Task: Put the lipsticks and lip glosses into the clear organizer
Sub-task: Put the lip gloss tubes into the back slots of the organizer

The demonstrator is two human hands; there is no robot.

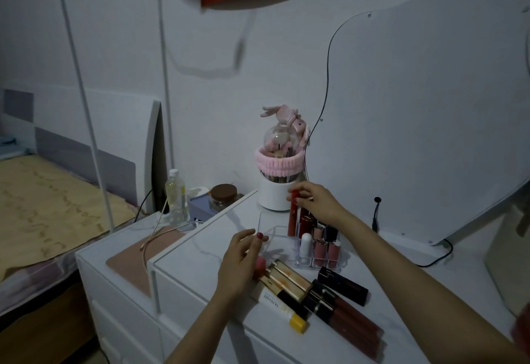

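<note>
- The right hand [314, 201] is reaching forward over the clear organizer [304, 241], wrist bent, its grip pinching the top of a tall red lip gloss [292, 214] that is standing upright at the organizer's back left part.
- The left hand [241, 260] is hovering palm down just left of the organizer, fingers loosely curled; a small pink round thing [261, 263] is showing under its fingertips, and I cannot tell whether the grip is holding it or only touching it.
- The organizer is sitting near the back of the white table [200, 249], toward its middle, with several upright lipsticks [325, 249] already filling its right compartments and a white tube [306, 241] standing among them; its front left section is showing only clear plastic.
- A row of loose lip glosses [321, 300] is lying flat near the table's front edge, just in front of the organizer, touching one another; a black lipstick [342, 282] is lying beside them on the right.
- A white brush holder [274, 194] under a clear dome is standing at the back edge, just behind the right hand.
- Bare table surface is lying to the left of the left hand, up to the table's left edge.
</note>
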